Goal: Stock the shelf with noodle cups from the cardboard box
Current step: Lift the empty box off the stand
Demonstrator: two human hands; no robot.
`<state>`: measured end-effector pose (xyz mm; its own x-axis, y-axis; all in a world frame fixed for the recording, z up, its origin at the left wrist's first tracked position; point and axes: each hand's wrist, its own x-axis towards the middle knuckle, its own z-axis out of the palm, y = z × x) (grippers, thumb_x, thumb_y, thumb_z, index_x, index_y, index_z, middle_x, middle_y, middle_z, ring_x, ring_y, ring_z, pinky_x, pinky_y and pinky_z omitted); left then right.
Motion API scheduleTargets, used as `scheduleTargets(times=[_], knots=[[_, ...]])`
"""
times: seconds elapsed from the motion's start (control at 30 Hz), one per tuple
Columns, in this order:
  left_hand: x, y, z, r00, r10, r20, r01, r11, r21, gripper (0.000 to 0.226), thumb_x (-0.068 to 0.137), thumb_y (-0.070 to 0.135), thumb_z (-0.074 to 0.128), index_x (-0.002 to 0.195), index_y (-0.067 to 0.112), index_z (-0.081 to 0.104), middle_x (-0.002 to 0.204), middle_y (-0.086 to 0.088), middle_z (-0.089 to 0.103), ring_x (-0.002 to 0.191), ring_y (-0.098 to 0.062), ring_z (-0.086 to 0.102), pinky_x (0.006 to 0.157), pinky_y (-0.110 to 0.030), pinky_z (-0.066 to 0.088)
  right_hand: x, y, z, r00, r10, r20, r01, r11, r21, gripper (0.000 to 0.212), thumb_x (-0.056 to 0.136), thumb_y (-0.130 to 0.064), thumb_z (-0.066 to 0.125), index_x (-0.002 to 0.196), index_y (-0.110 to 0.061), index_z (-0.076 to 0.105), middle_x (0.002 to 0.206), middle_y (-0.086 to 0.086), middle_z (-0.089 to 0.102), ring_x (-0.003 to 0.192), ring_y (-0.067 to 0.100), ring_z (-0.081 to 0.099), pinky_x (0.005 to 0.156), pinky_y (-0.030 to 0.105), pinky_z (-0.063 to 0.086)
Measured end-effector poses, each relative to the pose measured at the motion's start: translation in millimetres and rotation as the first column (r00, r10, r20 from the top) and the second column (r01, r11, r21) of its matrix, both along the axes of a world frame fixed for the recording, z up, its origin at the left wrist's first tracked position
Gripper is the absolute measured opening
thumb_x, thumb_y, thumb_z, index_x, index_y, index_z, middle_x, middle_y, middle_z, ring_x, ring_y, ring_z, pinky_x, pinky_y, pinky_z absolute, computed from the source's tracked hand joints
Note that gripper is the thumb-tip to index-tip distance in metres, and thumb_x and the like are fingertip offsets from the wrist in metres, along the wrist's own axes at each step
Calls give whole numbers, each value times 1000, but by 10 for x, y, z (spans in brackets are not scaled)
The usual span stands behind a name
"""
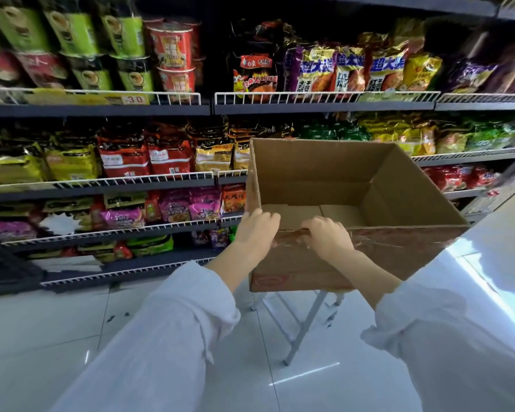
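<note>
both hands grip the near rim of the box (324,179): the left hand (257,230) curls over its near-left corner, the right hand (326,236) over the rim just beside it. the box sits on a folding stand (304,319) and looks empty. cups (173,55) stand on the shelf (95,110) up and left of the box. stocking seems done; next likely means lifting the box away.

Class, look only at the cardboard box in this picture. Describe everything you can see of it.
The cardboard box is plain brown corrugated card, open at the top, and its inside shows no cups. Faded red print and shiny tape mark its near outer wall. It tilts toward the camera, resting on a white folding stand before the shelves. The left hand grips its near left corner, and the right hand grips its near rim.
</note>
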<state>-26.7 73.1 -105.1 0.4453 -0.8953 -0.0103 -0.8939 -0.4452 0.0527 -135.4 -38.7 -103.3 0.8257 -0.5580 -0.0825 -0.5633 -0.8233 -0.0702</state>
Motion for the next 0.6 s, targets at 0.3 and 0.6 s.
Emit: scheduleTargets(times=[0.3,0.6], knots=[[388,1249,17,967,226,-121,-243,957,-159,27,91,9,57,117,16,52,119,-6,50,115,-27,38,96,-48,37,531,965,188,950,294,101,-303,949,86,28,95,-36,51,114,-18,60,102,2,56,100,26,60,64,29,40],[1320,3320,286,840,532,-102,-541,835,-101,46,82,45,65,117,19,51,126,0,49,124,-23,37,97,-42,35,1865,2883,345,810,571,130,-586,784,204,20,94,-34,52,107,-23,61,107,2,62,103,25,58,70,33,42]])
